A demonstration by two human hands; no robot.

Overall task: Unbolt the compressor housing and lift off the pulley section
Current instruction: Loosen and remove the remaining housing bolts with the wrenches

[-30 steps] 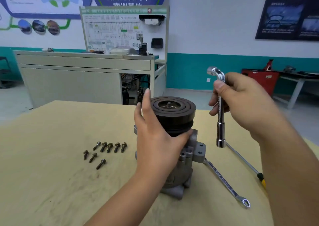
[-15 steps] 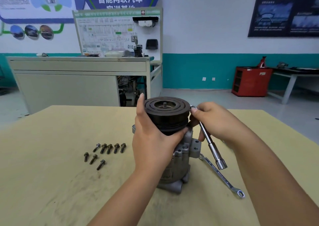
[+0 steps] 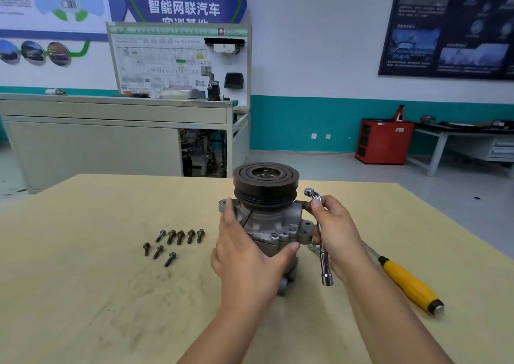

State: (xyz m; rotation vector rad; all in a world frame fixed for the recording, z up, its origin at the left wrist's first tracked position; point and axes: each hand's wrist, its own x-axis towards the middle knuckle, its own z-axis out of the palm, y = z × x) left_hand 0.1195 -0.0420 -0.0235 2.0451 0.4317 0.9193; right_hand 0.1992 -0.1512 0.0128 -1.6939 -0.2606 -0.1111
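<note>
The compressor stands upright on the wooden table (image 3: 83,280), its black grooved pulley (image 3: 265,182) on top of the grey metal housing (image 3: 274,224). My left hand (image 3: 244,252) grips the housing from the front left, thumb across its lower edge. My right hand (image 3: 335,233) holds an L-shaped chrome socket wrench (image 3: 322,255) against the housing's right side, socket end pointing down. Several removed bolts (image 3: 178,238) lie on the table to the left.
A screwdriver with a yellow handle (image 3: 409,283) lies on the table to the right. A combination wrench (image 3: 313,248) is mostly hidden behind my right hand. Beyond the table stand a grey workbench (image 3: 111,130) and a red cabinet (image 3: 383,141).
My left hand slid down from the pulley to the housing. My right hand came down from above with the socket wrench and now sits beside the housing.
</note>
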